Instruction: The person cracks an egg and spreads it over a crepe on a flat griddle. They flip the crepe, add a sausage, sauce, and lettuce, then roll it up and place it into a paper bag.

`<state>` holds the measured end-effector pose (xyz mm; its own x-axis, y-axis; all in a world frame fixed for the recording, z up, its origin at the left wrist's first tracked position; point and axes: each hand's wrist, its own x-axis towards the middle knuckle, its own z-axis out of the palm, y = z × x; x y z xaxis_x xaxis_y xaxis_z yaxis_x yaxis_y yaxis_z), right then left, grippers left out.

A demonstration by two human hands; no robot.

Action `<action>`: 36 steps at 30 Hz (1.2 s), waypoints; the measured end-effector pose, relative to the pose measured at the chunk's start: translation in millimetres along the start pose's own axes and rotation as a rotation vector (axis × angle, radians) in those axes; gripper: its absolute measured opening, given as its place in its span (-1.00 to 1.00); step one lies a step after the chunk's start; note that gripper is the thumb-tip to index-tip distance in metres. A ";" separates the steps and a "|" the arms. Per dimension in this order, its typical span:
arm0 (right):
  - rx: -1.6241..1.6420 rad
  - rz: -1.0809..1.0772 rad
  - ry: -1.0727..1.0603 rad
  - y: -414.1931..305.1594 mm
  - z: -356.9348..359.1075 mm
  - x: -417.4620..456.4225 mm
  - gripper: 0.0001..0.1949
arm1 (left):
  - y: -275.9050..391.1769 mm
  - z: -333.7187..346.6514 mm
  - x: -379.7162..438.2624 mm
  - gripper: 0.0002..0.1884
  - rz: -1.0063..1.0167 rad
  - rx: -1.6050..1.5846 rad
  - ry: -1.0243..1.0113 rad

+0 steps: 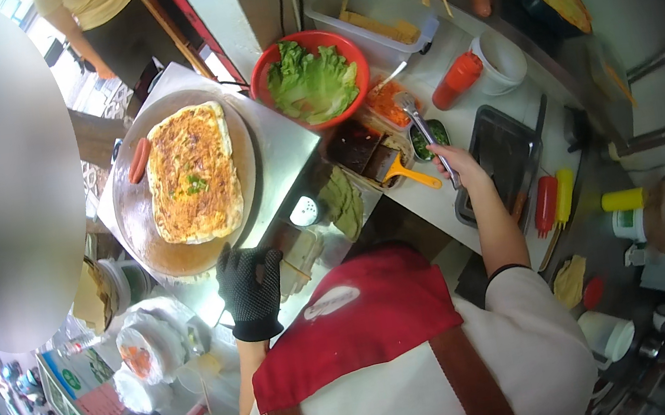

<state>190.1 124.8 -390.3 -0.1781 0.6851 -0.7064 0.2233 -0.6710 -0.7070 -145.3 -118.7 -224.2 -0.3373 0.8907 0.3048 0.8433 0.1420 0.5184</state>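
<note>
My left hand [249, 287], in a black dotted glove, rests near the front edge of the round griddle [137, 240], its fingers spread and holding nothing. On the griddle lies a browned, sauce-coated flatbread [197, 200] with chopped green onion at its middle, and sausage pieces [139, 161] beside it at the left. My bare right hand [456, 165] grips metal tongs [419, 120]. The jaws of the tongs are over the tub of orange shredded food [391, 102], just beyond a small container of chopped greens [429, 140].
A red bowl of lettuce [318, 124] stands behind the sauce tray [355, 147], where a yellow-handled scraper [409, 175] lies. A red squeeze bottle [456, 80], a white bucket [500, 64] and a black tray [497, 147] are at the right. Another person [107, 21] stands beyond the griddle.
</note>
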 end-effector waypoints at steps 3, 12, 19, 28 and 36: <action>0.125 -0.013 -0.172 -12.6 19.3 -27.0 -0.71 | -9.0 -5.2 -11.6 -0.94 -0.048 0.013 0.035; -0.499 -0.473 -0.433 -66.5 199.7 -82.6 -0.60 | -17.7 -28.8 -23.6 -0.92 -0.100 -0.007 0.124; -1.135 -1.177 -0.236 -99.4 295.0 -59.5 -0.58 | -37.8 -36.6 -51.5 -0.92 -0.190 0.025 0.139; -1.113 -1.154 -0.149 -97.3 292.1 -51.9 -0.54 | -54.2 -46.7 -78.7 -0.96 -0.284 0.044 0.241; -0.913 -1.131 -0.129 -32.7 265.2 -76.0 -0.51 | -58.3 -46.2 -73.0 -0.95 -0.284 0.021 0.206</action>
<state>-57.8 19.4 -322.4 -0.7397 0.6516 0.1683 0.4180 0.6409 -0.6439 -189.1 -212.0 -239.8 -0.6355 0.7086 0.3067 0.7111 0.3823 0.5901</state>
